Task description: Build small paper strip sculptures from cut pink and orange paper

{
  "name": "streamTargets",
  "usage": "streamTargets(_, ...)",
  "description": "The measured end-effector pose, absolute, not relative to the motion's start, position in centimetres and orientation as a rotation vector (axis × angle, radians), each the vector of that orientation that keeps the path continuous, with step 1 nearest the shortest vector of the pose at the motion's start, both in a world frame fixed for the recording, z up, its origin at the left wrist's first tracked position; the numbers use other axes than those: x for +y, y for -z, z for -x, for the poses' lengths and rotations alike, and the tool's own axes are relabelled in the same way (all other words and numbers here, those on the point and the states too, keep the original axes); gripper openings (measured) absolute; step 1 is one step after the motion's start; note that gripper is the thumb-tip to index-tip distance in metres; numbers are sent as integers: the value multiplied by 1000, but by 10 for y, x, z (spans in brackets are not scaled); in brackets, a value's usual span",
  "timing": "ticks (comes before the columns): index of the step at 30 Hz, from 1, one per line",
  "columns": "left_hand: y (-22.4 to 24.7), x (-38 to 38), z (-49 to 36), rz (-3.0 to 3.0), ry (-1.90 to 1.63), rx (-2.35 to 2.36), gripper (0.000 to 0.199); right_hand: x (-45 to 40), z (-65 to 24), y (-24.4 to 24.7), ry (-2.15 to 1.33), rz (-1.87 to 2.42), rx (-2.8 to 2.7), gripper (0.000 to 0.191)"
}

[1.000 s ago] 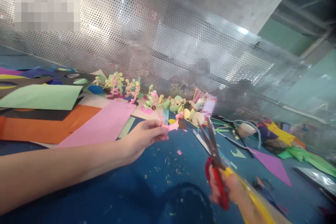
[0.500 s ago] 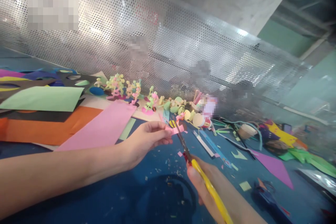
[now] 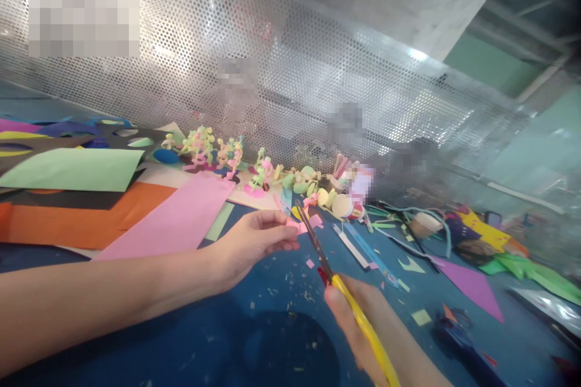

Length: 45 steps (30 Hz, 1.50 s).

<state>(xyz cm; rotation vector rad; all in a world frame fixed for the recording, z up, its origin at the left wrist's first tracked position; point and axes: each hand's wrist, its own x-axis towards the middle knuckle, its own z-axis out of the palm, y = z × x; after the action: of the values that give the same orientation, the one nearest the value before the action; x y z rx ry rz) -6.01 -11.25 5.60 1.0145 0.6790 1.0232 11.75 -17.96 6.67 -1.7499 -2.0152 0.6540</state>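
Note:
My left hand (image 3: 267,233) pinches a small piece of pink paper (image 3: 297,227) between thumb and fingertips. In my right hand (image 3: 349,308) is a pair of yellow-handled scissors (image 3: 358,320), gripped by the handles. Their dark blades (image 3: 315,242) point up and away and cross the pink paper just beyond my left fingertips. Part of the pink paper shows on the right side of the blades. Whether the blades are fully closed is hard to tell. Behind them sits a row of small curled paper figures (image 3: 261,172) in pink, yellow and green.
Sheets of pink (image 3: 167,224), orange (image 3: 91,208) and pale green paper (image 3: 77,169) lie to the left. On the right are a blue ruler (image 3: 370,254), a purple paper piece (image 3: 474,287) and a dark blue tool (image 3: 467,344). Paper scraps dot the blue table (image 3: 218,338). A perforated metal screen (image 3: 190,42) stands behind.
The scissor blades have shifted slightly up and left across the pink paper and look closer together. The paper's right part sits a little further right. My left hand has barely moved.

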Motion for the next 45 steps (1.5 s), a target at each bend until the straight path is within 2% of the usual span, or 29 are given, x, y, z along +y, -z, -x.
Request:
streamTargets(3, -54, -110, 61, -1001, -1006, 684, 19, -177, -129, -68, -638, 1840, -1899, 48)
streamTargets(6, -52, -107, 62, -957, -970, 707, 20, -163, -159, -76, -543, 2166, -1736, 47)
streamTargets(10, -51, -105, 63, -918, -934, 729, 20, -138, -213, -89, 86, 2588, -1913, 38)
streamTargets(13, -52, -103, 65, -922, -907, 722, 20, -126, -242, -91, 199, 2754, -1911, 42)
streamTargets(16, -53, -102, 66, -943, -880, 716, 20, -117, -253, -88, 122, 2743, -1914, 38)
streamTargets(19, -53, -102, 66, -965, -852, 713, 21, -111, -243, -85, 97, 2605, -1971, 23)
streamTargets(21, -53, -102, 66, -987, -828, 700, 22, -109, -223, -82, -43, 2290, -2053, 22)
streamTargets(24, -55, -104, 65, -1041, -790, 632, 22, -113, -180, -78, -676, 1436, -2035, 27)
streamTargets(26, -57, -106, 65, -1085, -766, 578, 22, -119, -152, -76, -845, 1210, -1980, 26)
streamTargets(32, -62, -109, 65, -1146, -729, 559, 19, -132, -121, -69, -1091, 1039, -1750, 11)
streamTargets(37, -61, -110, 63, -1123, -644, 496, 16, -138, -124, -61, -1306, 992, -1613, 8)
streamTargets(45, -61, -112, 62, -1179, -651, 548, 14, -142, -124, -70, -1306, 1089, -1726, 9)
